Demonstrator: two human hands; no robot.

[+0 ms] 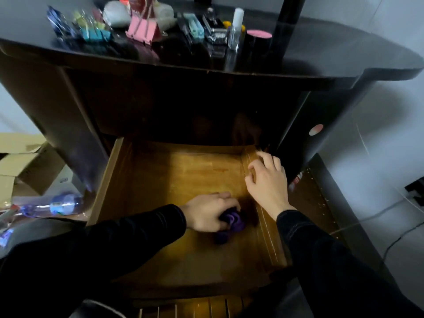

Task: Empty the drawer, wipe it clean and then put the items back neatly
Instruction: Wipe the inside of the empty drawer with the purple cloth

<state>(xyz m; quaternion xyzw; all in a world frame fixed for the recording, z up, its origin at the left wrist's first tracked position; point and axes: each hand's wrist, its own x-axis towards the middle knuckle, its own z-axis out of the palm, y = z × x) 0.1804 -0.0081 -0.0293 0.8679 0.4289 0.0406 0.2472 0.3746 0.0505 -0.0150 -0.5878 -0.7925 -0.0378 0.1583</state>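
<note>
Here the wooden drawer (pixel 160 180) stands pulled out below the dark worktop (pixel 321 53), its floor bare apart from a purple cloth (pixel 231 222). The left hand (pixel 206 212), fingers curled closed around the cloth, presses it onto the drawer floor at about 4 o'clock from the drawer's centre. The right hand (pixel 267 180) lies at 3 o'clock, fingers loosely bent and holding nothing, resting on the drawer's right wall. The removed items sit on the worktop at 12 o'clock: a pink binder clip (pixel 143 31), smaller coloured clips (pixel 91 31), a clear spray bottle (pixel 236 26) and a pink-topped round container (pixel 259 35). A cardboard box (pixel 23 166) and a plastic bottle (pixel 57 204) lie on the floor at 9 o'clock.
</note>
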